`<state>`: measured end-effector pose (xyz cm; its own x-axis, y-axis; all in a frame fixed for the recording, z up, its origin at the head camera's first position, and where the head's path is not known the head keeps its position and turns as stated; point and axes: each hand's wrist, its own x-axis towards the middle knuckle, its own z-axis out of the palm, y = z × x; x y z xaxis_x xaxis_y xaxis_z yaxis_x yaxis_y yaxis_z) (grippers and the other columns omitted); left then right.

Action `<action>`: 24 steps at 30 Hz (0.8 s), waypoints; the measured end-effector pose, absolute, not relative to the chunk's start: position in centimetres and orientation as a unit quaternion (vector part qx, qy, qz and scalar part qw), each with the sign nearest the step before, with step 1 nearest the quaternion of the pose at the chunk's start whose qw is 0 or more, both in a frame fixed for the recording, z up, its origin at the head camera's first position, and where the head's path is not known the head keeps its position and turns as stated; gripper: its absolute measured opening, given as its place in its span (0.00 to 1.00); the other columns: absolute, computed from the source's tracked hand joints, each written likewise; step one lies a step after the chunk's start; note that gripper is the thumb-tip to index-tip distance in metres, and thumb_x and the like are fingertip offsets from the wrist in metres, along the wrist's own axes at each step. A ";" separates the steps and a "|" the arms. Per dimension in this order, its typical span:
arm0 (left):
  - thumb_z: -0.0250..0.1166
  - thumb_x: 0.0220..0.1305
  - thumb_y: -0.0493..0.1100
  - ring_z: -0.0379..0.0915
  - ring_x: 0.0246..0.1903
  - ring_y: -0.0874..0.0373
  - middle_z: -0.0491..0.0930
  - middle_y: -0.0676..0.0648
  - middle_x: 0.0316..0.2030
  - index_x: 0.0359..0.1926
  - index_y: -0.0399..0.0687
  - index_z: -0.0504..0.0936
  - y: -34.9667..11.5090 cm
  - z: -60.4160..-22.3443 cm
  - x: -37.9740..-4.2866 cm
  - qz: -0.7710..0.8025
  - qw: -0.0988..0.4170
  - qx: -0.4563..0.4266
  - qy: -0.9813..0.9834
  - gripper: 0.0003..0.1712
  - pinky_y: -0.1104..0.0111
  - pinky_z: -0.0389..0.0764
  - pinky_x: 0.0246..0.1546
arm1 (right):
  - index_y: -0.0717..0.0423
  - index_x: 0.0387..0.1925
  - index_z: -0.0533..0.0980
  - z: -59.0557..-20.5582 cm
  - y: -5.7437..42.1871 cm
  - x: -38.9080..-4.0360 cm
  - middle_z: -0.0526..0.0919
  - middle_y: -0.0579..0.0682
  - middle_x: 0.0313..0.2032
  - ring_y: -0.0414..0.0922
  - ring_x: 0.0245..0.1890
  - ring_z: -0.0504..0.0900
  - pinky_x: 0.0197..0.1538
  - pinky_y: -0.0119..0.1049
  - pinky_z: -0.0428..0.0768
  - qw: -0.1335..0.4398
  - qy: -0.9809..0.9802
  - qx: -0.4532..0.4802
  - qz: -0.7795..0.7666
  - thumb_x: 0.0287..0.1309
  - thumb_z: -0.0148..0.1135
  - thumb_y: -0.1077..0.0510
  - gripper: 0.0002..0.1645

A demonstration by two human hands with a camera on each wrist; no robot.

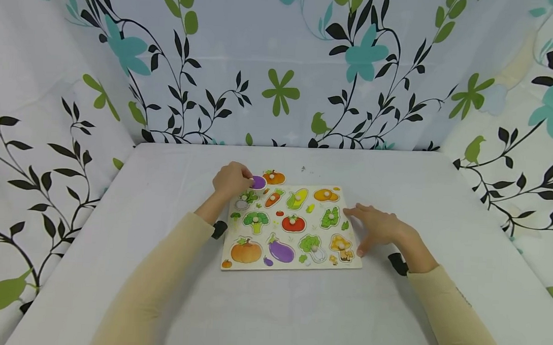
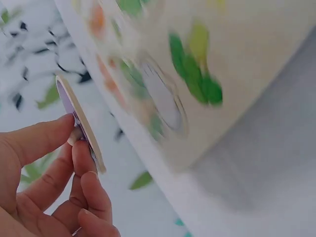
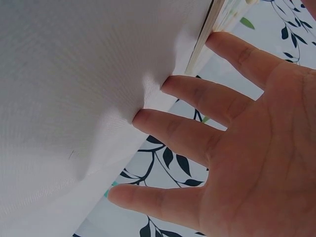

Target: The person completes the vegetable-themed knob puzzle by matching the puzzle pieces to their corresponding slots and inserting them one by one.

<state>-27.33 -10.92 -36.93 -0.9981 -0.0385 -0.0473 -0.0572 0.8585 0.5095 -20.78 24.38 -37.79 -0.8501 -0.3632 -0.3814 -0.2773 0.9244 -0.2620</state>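
Observation:
My left hand (image 1: 232, 180) pinches a purple puzzle piece (image 2: 81, 116) by its small knob, between thumb and fingers. The piece is held up on edge in the left wrist view, its pale wooden rim showing, near the far left corner of the vegetable puzzle board (image 1: 264, 263). Just past the board's far edge is an orange pumpkin piece (image 1: 276, 177). My right hand (image 1: 379, 226) is at the board's right side with fingers spread; in the right wrist view one fingertip meets the board's edge and others touch the white cloth.
Knobbed pieces sit on the board, among them a tomato (image 1: 294, 224), a broccoli (image 1: 256, 220) and a corn cob (image 1: 297, 198). The board lies on a white-covered table (image 1: 290, 315). Patterned curtains (image 1: 280, 51) close off the back and both sides.

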 end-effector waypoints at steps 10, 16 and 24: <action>0.70 0.59 0.43 0.69 0.23 0.59 0.77 0.52 0.21 0.28 0.48 0.85 -7.9 -37.3 -18.3 0.256 0.076 0.080 0.960 0.05 0.72 0.64 0.19 | 0.51 0.73 0.59 -38.2 24.6 -20.9 0.53 0.67 0.74 0.72 0.72 0.50 0.58 0.82 0.51 0.220 0.957 -0.159 -0.099 0.34 0.82 0.50 0.64; 0.71 0.56 0.41 0.69 0.24 0.61 0.76 0.55 0.22 0.25 0.50 0.85 -6.9 -39.0 -16.4 0.257 0.088 0.117 0.955 0.04 0.72 0.66 0.19 | 0.51 0.74 0.58 -38.3 24.7 -21.0 0.52 0.67 0.74 0.72 0.72 0.49 0.58 0.82 0.51 0.225 0.956 -0.159 -0.102 0.34 0.82 0.51 0.64; 0.72 0.54 0.41 0.69 0.23 0.62 0.76 0.55 0.21 0.24 0.49 0.84 -6.2 -39.6 -15.9 0.253 0.086 0.134 0.954 0.05 0.73 0.67 0.18 | 0.51 0.74 0.58 -38.2 24.7 -21.0 0.52 0.66 0.74 0.71 0.72 0.50 0.59 0.82 0.51 0.226 0.956 -0.160 -0.102 0.35 0.82 0.50 0.64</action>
<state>-15.91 -6.23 -39.61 -0.9495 0.2985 -0.0962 0.2115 0.8359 0.5065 -20.97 24.74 -38.24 -0.8470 -0.3514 -0.3988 -0.2596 0.9282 -0.2664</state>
